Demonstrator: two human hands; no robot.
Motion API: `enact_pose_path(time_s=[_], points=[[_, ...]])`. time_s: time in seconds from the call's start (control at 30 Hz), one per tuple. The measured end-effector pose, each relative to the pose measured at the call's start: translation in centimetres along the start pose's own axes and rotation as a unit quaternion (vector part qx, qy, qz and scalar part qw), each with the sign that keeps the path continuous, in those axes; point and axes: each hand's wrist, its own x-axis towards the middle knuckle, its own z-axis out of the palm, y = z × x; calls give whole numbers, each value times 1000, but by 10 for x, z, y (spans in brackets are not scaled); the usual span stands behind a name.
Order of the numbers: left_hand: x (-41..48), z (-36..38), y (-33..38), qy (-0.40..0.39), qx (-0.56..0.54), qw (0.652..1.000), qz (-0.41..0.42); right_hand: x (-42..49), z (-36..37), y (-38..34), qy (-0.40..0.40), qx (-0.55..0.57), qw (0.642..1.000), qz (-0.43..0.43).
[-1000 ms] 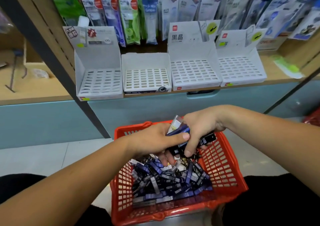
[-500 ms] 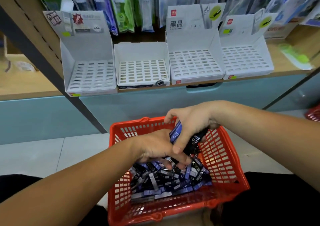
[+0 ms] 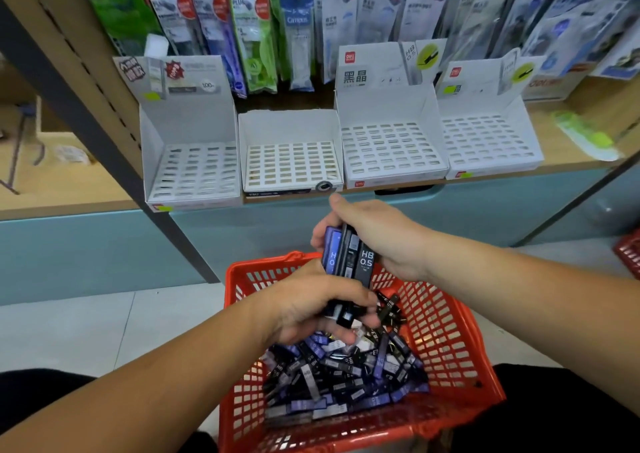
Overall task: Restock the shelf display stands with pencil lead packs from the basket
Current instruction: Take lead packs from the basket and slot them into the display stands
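Head view: a bundle of pencil lead packs (image 3: 349,256) is held upright close to the middle of the frame, above the far rim of the basket (image 3: 453,334). "HB 0.5" is printed on the black pack facing the camera, and a blue pack is seen beside it at 9 o'clock. The upper part of the bundle is gripped by the right hand (image 3: 388,241), whose fingers are curled round it from the 3 o'clock side. The lower ends are clasped by the left hand (image 3: 308,308), with the thumb laid across the front and the fingers curled underneath. Whether one stack or two are held cannot be told.

Below the hands, at 6 o'clock, a heap of loose packs (image 3: 339,380), black and blue, is piled in the red basket, which is set on the pale floor (image 3: 86,331).

At 12 o'clock, four white display stands (image 3: 393,151) are lined up side by side on the wooden shelf (image 3: 69,198), their slotted floors turned toward the camera. Hanging stationery packets (image 3: 298,33) are ranged behind them. A green item (image 3: 585,133) is laid on the shelf at 2 o'clock, and part of a second red basket (image 3: 628,255) is cut off by the frame edge at 3 o'clock.
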Motion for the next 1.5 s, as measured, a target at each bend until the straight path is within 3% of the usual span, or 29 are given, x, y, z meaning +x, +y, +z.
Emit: enact_pose_path(time_s=[0.17, 0.23, 0.37, 0.53, 0.73, 0.97, 1.2, 1.5], points=[[-7, 2, 5, 18, -62, 998, 14, 1, 0, -12, 10, 93, 995, 28], [-14, 3, 13, 65, -62, 996, 29, -6, -11, -21, 9, 83, 996, 20], [-31, 0, 33, 136, -65, 986, 65, -31, -22, -34, -71, -32, 997, -18], [-50, 6, 54, 146, -47, 986, 72, -45, -12, -37, 4, 15, 997, -72], [-52, 17, 73, 167, -59, 977, 120, -55, -32, -42, 16, 65, 990, -121], [13, 6, 81, 232, -24, 967, 102, -9, -74, -24, 44, 21, 994, -100], [67, -2, 75, 220, -56, 972, 60, 17, -97, 0, 68, 17, 994, -88], [67, 14, 92, 245, 18, 962, 119, -8, -124, -17, 236, 68, 959, -141]])
